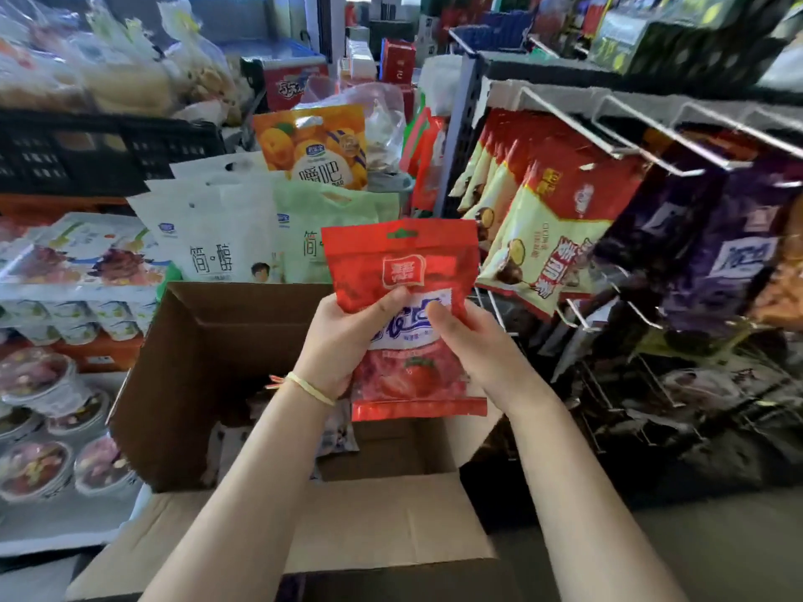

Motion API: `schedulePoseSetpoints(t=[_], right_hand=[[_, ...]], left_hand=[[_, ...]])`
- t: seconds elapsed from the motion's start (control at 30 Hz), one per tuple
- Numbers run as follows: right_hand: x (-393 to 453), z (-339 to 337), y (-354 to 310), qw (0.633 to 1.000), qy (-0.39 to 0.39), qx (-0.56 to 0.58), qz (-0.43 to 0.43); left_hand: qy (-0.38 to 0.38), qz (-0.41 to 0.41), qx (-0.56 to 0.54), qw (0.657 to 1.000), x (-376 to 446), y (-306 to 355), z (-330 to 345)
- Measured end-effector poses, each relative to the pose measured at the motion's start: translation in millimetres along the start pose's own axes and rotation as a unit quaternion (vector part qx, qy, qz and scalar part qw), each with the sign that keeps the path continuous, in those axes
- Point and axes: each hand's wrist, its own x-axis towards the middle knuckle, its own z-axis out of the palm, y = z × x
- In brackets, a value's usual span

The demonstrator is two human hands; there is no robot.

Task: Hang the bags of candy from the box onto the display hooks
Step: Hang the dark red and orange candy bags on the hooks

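Candy bag, red and crinkly, is hanging upright over the open box. Left hand is pinching its left edge, right hand is gripping the right; light, soft, probably slippery. Hooks are waiting up right of the grip.

on the red candy bag, held upright over the open cardboard box, a red-and-white logo patch is seen whose small latin letters look like "yake", though they are blurred; the large white-and-blue characters below it are partly covered by fingers and cannot be read. behind the box, "简醇" is printed on a white carrier bag and begun again as "简" on the green carrier bag beside it, and above these "嚼吧" with a cut-off "bar" is read on an orange pouch. print on the hanging red-and-cream bags to the right of the box is tilted and too blurred to be read.
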Motion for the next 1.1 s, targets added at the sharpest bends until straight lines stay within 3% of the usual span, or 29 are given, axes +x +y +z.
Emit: schedulePoseSetpoints(t=[0.13,0.3,0.6,0.73,0.83,0.97,1.1], right_hand=[[-25,-55,-3,0.993,0.104,-0.009,-0.057],[-51,-132,1,0.988,0.146,0.015,-0.056],[-86,-242,1,0.946,0.279,0.097,-0.134],[-84,-293,10,0.913,0.373,0.061,-0.157],[-80,-326,8,0.877,0.430,-0.027,-0.213],[-69,-360,5,0.850,0.411,-0.186,-0.272],[-58,-378,5,0.863,0.386,-0.219,-0.241]], left_hand=[[0.022,0.004,0.004,1.000,-8,1,79],[0.043,0.029,-0.013,0.999,-7,-16,162],[0.002,0.008,0.002,1.000,11,-59,284],[-0.040,0.033,0.051,0.997,29,-79,331],[-0.053,0.075,0.110,0.990,44,-91,359],[-0.042,0.093,0.120,0.987,64,-98,385],[-0.023,0.090,0.123,0.988,76,-103,396]])
